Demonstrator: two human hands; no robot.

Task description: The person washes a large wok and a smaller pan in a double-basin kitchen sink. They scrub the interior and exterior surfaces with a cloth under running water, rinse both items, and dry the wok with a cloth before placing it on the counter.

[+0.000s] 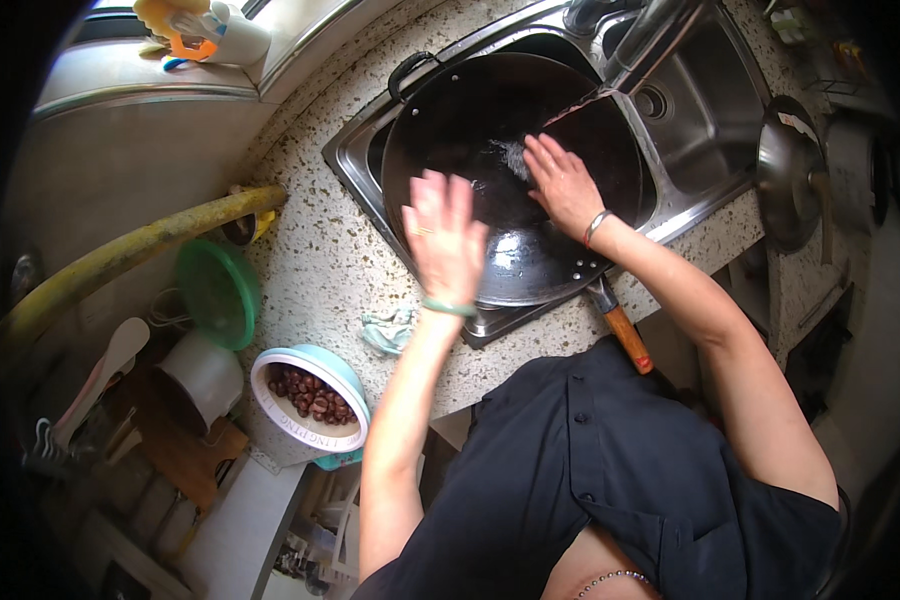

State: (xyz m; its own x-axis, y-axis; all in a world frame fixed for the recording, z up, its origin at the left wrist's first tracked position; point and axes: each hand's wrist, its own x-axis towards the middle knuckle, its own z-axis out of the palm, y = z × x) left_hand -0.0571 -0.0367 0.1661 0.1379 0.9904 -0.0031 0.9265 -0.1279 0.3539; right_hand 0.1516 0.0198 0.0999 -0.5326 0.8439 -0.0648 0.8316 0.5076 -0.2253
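Observation:
A large black wok [440,130] rests across the sink, with its wooden handle [625,338] pointing toward me. From the metal faucet [655,45] a thin stream of water [575,106] runs down into it, and some water glistens at its bottom. My left hand [445,235] is over the wok's left side, somewhat blurred, its fingers stretched out with nothing in them. On the right, my right hand [565,185] reaches over the wok near where the water lands. Its fingers are extended and it holds nothing.
The second sink basin [705,125] lies to the right, beside a metal lid [790,180]. Left on the speckled counter are a crumpled cloth [387,332], a bowl [345,375] of brown chestnut-like pieces, a green basin-shaped item [220,295] and a yellow pipe [150,232].

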